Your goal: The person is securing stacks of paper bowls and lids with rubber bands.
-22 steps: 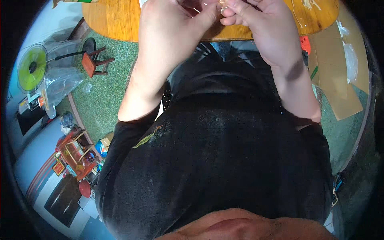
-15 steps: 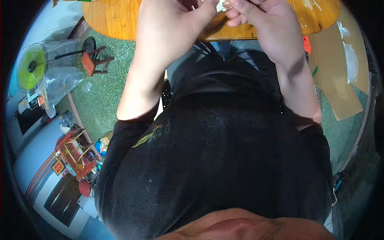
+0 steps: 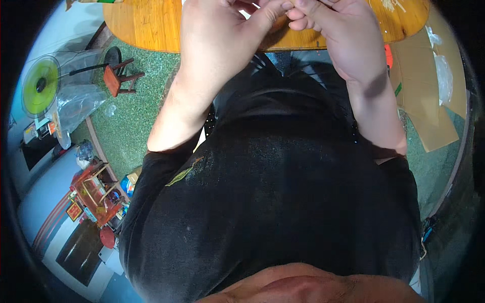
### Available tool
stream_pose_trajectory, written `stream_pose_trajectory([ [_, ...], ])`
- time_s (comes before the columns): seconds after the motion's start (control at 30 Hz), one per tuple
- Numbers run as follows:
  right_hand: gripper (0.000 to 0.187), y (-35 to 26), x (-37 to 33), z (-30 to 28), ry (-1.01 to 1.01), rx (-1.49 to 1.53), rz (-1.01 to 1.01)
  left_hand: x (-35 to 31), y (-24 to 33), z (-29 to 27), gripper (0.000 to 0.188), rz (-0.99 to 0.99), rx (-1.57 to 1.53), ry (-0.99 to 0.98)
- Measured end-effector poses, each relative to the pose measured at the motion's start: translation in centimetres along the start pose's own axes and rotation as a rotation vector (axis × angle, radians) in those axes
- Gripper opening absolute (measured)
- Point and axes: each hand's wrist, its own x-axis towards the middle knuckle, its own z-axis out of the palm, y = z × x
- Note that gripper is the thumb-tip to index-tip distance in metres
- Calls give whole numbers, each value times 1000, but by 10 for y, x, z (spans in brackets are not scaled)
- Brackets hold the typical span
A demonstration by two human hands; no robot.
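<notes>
At the top edge, my left hand [image 3: 227,33] and my right hand [image 3: 351,35] meet over the near part of a wooden table [image 3: 144,28]. Thumb and fingers of each hand are pinched together, with the tips almost touching. Whatever lies between them is too small and too hidden to make out. Part of the left fingers is cut off by the picture's edge. To the right of my right hand, a small bunch of thin pale sticks [image 3: 389,5] lies on the tabletop.
A reddish stool [image 3: 113,78] and a green-bladed fan [image 3: 40,86] stand at the left, with clear plastic sheeting [image 3: 78,103] beside them. Flattened cardboard [image 3: 427,96] lies on the green speckled floor [image 3: 129,108] at the right. A cluttered red shelf [image 3: 98,197] is at the lower left.
My left hand has shifted slightly right, closer to my right hand. The pale patch that showed between the fingertips is no longer seen. My right hand has moved only a little.
</notes>
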Motion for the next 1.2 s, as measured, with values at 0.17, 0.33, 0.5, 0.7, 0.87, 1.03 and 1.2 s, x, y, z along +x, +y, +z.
stream_pose_trajectory([
  [0.17,16,4,1,-1,12,35,-3,-1,-11,9,23,31,-202,120],
  [0.33,15,9,-1,-1,39,29,-21,1,-5,8,27,-31,-222,83],
  [0.5,16,11,-3,-8,-1,103,-85,6,6,4,31,-258,-433,-25],
  [0.7,14,9,-3,-18,-58,45,-64,5,2,5,33,-177,-536,-98],
  [0.87,14,-5,0,-17,-60,52,33,6,-4,8,35,-20,-346,-33],
  [1.03,14,-3,2,-13,-35,96,62,5,-12,11,41,115,-229,4],
  [1.2,16,-2,-1,-6,55,219,122,7,-15,12,43,91,-428,17],
])
